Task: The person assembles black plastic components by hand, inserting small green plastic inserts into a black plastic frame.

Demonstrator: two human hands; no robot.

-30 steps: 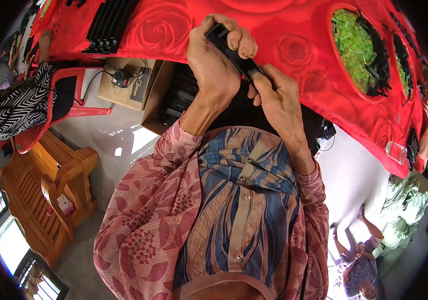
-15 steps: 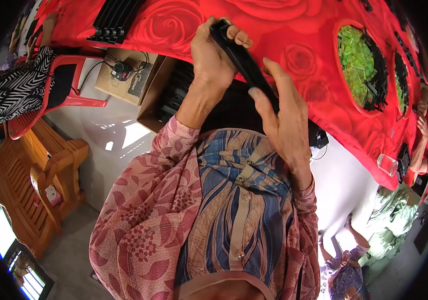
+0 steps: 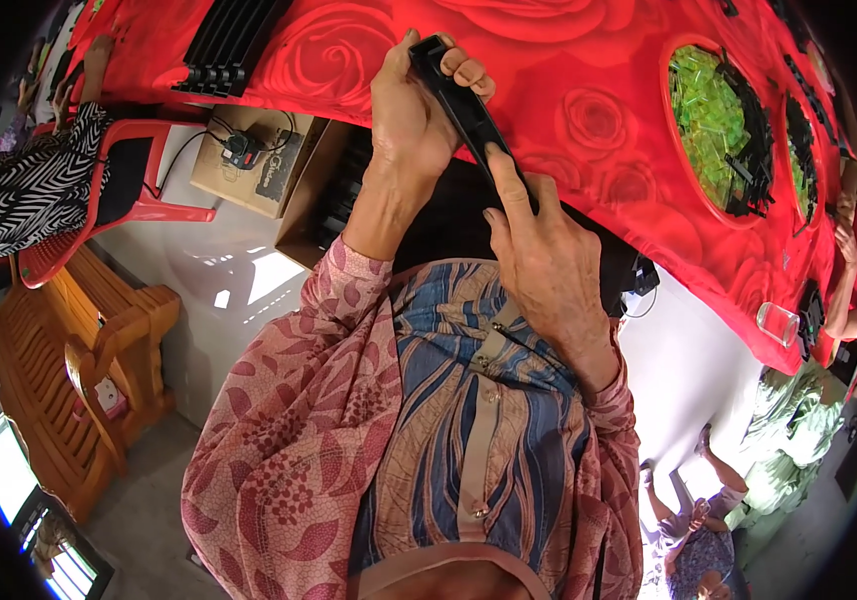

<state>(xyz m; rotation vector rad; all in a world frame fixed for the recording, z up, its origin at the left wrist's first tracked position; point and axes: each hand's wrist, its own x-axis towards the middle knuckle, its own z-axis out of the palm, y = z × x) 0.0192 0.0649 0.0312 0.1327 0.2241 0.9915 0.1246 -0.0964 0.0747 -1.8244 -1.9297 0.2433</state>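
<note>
My left hand (image 3: 409,125) is closed around the upper end of a long, narrow black plastic piece (image 3: 459,105), its fingertips showing over the far side. The piece slants from upper left to lower right, above the near edge of the red tablecloth. My right hand (image 3: 554,265) grips the lower end. Its index finger lies along the piece, and the thumb is beside it. The very end of the piece is hidden by the right hand.
Several similar black pieces (image 3: 234,45) lie together at the far left of the rose-patterned tablecloth (image 3: 349,55). On the right, a red-rimmed tray (image 3: 671,120) holds green translucent pieces and black ones. Below the table edge stands a cardboard box (image 3: 294,180). Other people sit nearby.
My right hand has closed in from spread fingers, its index finger now pressing along the piece's lower part. My left hand and the piece have shifted slightly left.
</note>
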